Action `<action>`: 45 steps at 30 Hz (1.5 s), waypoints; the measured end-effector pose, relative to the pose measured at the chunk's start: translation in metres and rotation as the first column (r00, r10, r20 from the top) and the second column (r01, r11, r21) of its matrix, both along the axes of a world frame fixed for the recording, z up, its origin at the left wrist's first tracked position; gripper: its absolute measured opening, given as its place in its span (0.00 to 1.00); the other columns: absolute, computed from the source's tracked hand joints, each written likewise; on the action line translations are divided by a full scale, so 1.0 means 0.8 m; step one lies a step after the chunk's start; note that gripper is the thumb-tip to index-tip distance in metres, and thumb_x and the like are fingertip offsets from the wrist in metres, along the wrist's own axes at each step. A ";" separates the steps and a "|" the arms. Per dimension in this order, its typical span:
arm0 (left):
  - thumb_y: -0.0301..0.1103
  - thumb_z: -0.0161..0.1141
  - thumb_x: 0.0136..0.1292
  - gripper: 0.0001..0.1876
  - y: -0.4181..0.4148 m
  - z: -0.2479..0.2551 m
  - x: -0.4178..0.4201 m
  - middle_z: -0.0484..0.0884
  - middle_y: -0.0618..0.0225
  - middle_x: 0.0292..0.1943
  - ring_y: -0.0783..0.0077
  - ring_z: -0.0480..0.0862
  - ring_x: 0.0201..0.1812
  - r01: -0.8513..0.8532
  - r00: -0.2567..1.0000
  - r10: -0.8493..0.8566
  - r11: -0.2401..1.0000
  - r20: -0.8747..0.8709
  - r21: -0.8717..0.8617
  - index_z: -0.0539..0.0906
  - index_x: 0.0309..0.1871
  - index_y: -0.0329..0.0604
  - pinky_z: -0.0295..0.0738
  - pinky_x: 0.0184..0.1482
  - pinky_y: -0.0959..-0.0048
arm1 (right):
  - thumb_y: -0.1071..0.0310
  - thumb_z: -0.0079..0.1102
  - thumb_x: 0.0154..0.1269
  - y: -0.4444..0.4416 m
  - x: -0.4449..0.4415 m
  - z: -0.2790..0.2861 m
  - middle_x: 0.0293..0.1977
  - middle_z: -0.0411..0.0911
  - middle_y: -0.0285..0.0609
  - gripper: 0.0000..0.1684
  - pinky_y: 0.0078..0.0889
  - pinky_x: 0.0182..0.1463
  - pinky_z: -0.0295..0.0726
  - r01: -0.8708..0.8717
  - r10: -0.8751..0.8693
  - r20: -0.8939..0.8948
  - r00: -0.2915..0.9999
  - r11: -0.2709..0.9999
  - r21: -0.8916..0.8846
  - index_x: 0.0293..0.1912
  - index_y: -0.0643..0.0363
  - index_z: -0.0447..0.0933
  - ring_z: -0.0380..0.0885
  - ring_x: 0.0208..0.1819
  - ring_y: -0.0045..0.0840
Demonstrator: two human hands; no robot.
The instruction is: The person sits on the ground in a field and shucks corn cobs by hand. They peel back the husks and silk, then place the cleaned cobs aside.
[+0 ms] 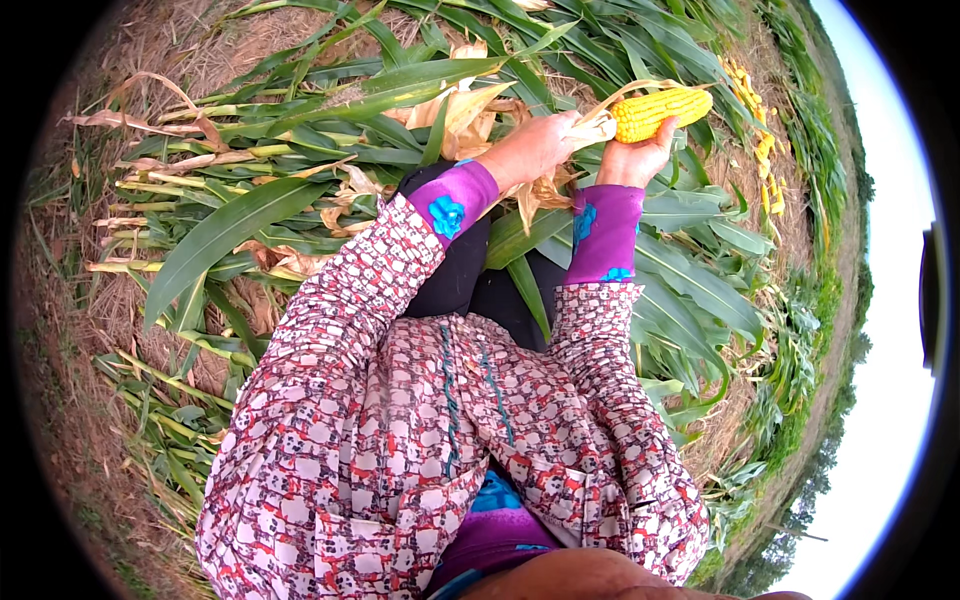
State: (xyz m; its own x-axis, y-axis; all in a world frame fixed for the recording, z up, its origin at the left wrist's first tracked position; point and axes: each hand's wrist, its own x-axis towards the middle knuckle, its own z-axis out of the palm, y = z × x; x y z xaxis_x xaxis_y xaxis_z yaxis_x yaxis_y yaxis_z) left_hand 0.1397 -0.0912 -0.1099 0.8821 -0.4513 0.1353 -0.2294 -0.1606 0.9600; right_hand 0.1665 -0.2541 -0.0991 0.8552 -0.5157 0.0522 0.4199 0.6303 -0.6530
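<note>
A yellow ear of corn (660, 112), its kernels bare, lies tilted in my right hand (634, 157), whose fingers wrap it from below and behind. My left hand (534, 148) is closed around the pale dry husk (594, 130) at the ear's base, left of the kernels. Part of that husk runs as a thin strip along the ear's upper side. Below both hands, dry tan husks (469, 112) lie among the green leaves. My left fingertips are partly hidden by the hand itself.
Cut corn stalks (202, 157) with long green leaves (240, 225) spread over straw-covered ground (247, 45) around my dark-trousered legs (450, 277). Several husked yellow ears (765, 142) lie in a line to the right. More green plants (802, 172) stand beyond them.
</note>
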 end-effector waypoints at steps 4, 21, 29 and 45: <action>0.33 0.51 0.60 0.16 0.043 -0.040 0.002 0.82 0.51 0.34 0.51 0.82 0.40 0.051 0.995 -0.056 0.997 0.086 0.057 0.78 0.49 0.37 0.75 0.44 0.62 | 0.48 0.55 0.66 -0.112 0.026 0.033 0.49 0.75 0.46 0.30 0.50 0.54 0.75 0.214 -0.201 0.155 0.967 0.974 -0.074 0.60 0.57 0.67 0.75 0.49 0.38; 0.51 0.51 0.70 0.28 0.065 0.045 -0.023 0.79 0.57 0.53 0.64 0.84 0.46 -0.085 0.524 -0.709 0.508 -0.472 -0.857 0.70 0.62 0.37 0.87 0.37 0.65 | 0.66 0.68 0.36 0.022 -0.059 0.087 0.55 0.74 0.30 0.40 0.47 0.73 0.52 0.259 0.364 0.047 0.930 -0.559 -0.788 0.57 0.45 0.73 0.71 0.59 0.30; 0.31 0.64 0.58 0.43 0.062 0.034 -0.027 0.76 0.58 0.55 0.67 0.84 0.43 -0.073 0.699 -0.586 0.513 -0.411 -0.856 0.51 0.74 0.49 0.86 0.31 0.72 | 0.71 0.62 0.61 0.003 -0.075 0.050 0.50 0.77 0.40 0.15 0.31 0.61 0.68 -0.348 0.192 -0.290 0.938 0.483 -0.804 0.48 0.61 0.76 0.75 0.52 0.27; 0.38 0.68 0.52 0.43 0.056 0.003 -0.035 0.78 0.55 0.43 0.64 0.84 0.33 0.162 0.428 -0.792 0.542 -0.436 -0.825 0.58 0.70 0.42 0.83 0.29 0.70 | 0.63 0.65 0.58 0.015 -0.050 0.056 0.24 0.66 0.32 0.23 0.38 0.61 0.67 -0.631 0.631 -0.005 0.776 0.776 0.001 0.49 0.61 0.68 0.70 0.33 0.24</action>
State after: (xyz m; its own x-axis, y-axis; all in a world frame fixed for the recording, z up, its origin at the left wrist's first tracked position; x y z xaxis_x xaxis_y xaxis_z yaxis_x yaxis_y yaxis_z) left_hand 0.1118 -0.0467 -0.1078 0.4249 -0.9045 0.0365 0.7294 0.3660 0.5779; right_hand 0.1265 -0.2418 -0.0539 0.9892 0.1391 0.0470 -0.0747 0.7524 -0.6545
